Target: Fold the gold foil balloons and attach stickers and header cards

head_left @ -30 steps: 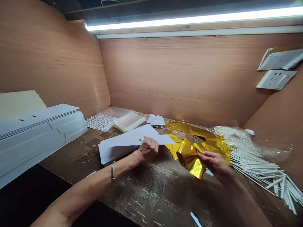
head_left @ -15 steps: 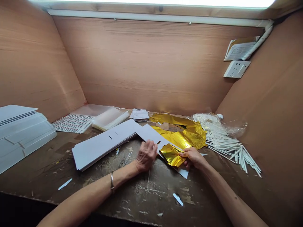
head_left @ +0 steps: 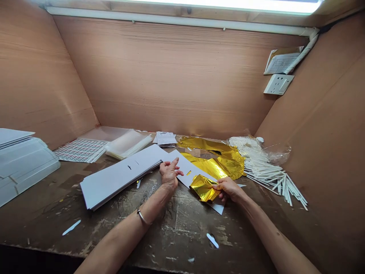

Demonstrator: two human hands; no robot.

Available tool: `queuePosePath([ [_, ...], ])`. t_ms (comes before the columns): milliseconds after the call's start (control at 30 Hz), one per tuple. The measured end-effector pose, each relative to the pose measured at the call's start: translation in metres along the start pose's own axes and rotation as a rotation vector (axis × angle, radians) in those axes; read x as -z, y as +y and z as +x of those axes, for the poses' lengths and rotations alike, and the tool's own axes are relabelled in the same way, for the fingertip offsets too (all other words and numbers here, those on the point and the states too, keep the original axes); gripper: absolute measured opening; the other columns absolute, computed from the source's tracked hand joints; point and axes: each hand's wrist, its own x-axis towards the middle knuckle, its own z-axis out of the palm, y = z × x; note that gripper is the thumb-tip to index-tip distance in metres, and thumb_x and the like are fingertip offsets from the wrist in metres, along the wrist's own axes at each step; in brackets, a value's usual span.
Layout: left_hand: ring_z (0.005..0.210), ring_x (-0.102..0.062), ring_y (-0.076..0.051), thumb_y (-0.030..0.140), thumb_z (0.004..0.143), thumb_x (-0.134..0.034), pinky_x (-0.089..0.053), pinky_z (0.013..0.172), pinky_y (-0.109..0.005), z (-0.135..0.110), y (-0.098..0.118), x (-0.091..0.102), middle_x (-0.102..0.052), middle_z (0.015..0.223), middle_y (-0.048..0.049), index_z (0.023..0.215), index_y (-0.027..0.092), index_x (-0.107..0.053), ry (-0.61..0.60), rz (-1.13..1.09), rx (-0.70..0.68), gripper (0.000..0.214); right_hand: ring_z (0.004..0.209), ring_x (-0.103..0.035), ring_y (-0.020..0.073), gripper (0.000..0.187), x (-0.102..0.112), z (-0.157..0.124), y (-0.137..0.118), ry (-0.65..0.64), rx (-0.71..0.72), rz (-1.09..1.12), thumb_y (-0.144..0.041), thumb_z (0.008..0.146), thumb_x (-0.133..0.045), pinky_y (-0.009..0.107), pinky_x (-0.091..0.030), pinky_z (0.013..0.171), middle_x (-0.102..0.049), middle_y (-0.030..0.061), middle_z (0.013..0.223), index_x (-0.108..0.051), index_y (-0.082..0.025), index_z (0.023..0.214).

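Observation:
A single white card lies slantwise on the worn brown bench in front of me. My left hand rests at its left edge with the fingers stretched out and apart, holding nothing. My right hand pinches a folded piece of gold foil and holds it down on the card's lower right part. A stack of the same white cards lies just left of my left hand.
More crumpled gold foil lies behind the card. White sticks spill from a clear bag at the right. A sticker sheet, clear sleeves and small leaflets sit at the back; white folded boxes are stacked far left.
A card came off the stack and now lies flat. My right hand lowered the folded foil onto it. My left hand, closed on the card before, has opened its fingers.

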Motion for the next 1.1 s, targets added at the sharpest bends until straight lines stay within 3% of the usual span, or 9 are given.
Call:
queuePosePath([
  [133, 0.034, -0.038, -0.006, 0.027, 0.069, -0.06, -0.029, 0.027, -0.017, 0.005, -0.007, -0.004, -0.041, 0.055, 0.0065, 0.071, 0.017, -0.036, -0.003, 0.288, 0.221, 0.027, 0.03, -0.043, 0.007, 0.012, 0.0, -0.001, 0.0, -0.007, 0.006, 0.032, -0.016, 0.07, -0.058, 0.016, -0.037, 0.026, -0.05, -0.0027, 0.042, -0.049, -0.014, 0.063],
  [300, 0.051, -0.047, -0.006, 0.019, 0.059, -0.067, -0.036, 0.038, -0.015, 0.011, -0.007, 0.021, -0.044, 0.069, 0.004, 0.078, 0.016, -0.042, 0.178, 0.416, -0.134, 0.031, 0.03, -0.043, 0.0064, 0.012, 0.001, -0.001, 0.003, -0.024, 0.03, 0.06, -0.018, 0.069, -0.06, 0.016, -0.037, 0.027, -0.049, -0.0038, 0.042, -0.05, -0.014, 0.063],
  [367, 0.058, -0.049, -0.007, 0.019, 0.056, -0.069, -0.039, 0.043, -0.015, 0.013, -0.002, 0.035, -0.045, 0.073, 0.0026, 0.078, 0.015, -0.045, 0.219, 0.395, -0.192, 0.032, 0.03, -0.043, 0.0063, 0.011, 0.002, 0.0, 0.004, -0.031, 0.031, 0.056, -0.018, 0.069, -0.059, 0.016, -0.037, 0.027, -0.049, -0.0034, 0.043, -0.052, -0.013, 0.064],
  [500, 0.056, -0.054, -0.011, 0.021, 0.062, -0.064, -0.045, 0.048, -0.022, 0.018, 0.006, 0.042, -0.052, 0.066, -0.0002, 0.07, 0.013, -0.046, 0.029, 0.187, 0.041, 0.021, 0.03, -0.042, 0.0066, 0.01, 0.002, 0.001, 0.004, -0.038, 0.033, 0.042, -0.018, 0.07, -0.059, 0.017, -0.037, 0.026, -0.049, -0.0029, 0.042, -0.053, -0.013, 0.065],
  [633, 0.047, -0.055, -0.015, 0.022, 0.069, -0.058, -0.047, 0.043, -0.03, 0.029, 0.001, 0.019, -0.057, 0.056, -0.0041, 0.069, 0.011, -0.051, -0.086, 0.21, 0.227, 0.013, 0.03, -0.043, 0.0066, 0.009, 0.002, 0.0, 0.003, -0.045, 0.038, 0.045, -0.018, 0.07, -0.059, 0.017, -0.038, 0.027, -0.049, -0.0033, 0.043, -0.053, -0.013, 0.065],
  [767, 0.069, -0.06, -0.013, 0.008, 0.069, -0.053, -0.051, 0.064, -0.026, 0.038, -0.017, 0.004, -0.063, 0.072, -0.0028, 0.082, 0.013, -0.056, -0.046, 0.185, -0.053, 0.015, 0.03, -0.044, 0.0073, 0.011, 0.006, -0.002, 0.001, -0.036, 0.038, 0.018, -0.017, 0.072, -0.056, 0.017, -0.038, 0.027, -0.049, -0.0035, 0.042, -0.05, -0.014, 0.064],
  [933, 0.08, -0.059, -0.017, 0.025, 0.075, -0.053, -0.048, 0.073, -0.026, 0.03, -0.019, 0.011, -0.065, 0.085, -0.0062, 0.084, 0.012, -0.059, -0.167, 0.429, -0.431, 0.017, 0.03, -0.046, 0.0079, 0.016, 0.01, 0.0, -0.004, 0.029, 0.019, -0.102, -0.018, 0.072, -0.058, 0.015, -0.036, 0.026, -0.048, -0.0031, 0.039, -0.047, -0.014, 0.06],
  [1033, 0.076, -0.059, -0.018, 0.032, 0.081, -0.045, -0.048, 0.069, -0.027, 0.011, -0.012, 0.012, -0.064, 0.079, -0.006, 0.081, 0.012, -0.059, -0.339, 0.643, -0.61, 0.024, 0.03, -0.047, 0.009, 0.018, 0.009, 0.003, -0.007, 0.045, 0.001, -0.157, -0.019, 0.07, -0.061, 0.015, -0.034, 0.026, -0.047, -0.0037, 0.039, -0.047, -0.015, 0.059],
  [1100, 0.088, -0.058, -0.02, 0.029, 0.084, -0.04, -0.047, 0.077, -0.031, -0.003, -0.012, 0.01, -0.063, 0.091, -0.0085, 0.086, 0.013, -0.058, -0.567, 0.748, -0.806, 0.024, 0.031, -0.047, 0.0091, 0.019, 0.008, 0.006, -0.008, 0.037, 0.022, -0.174, -0.02, 0.067, -0.063, 0.015, -0.032, 0.026, -0.047, -0.0041, 0.038, -0.047, -0.015, 0.058],
])
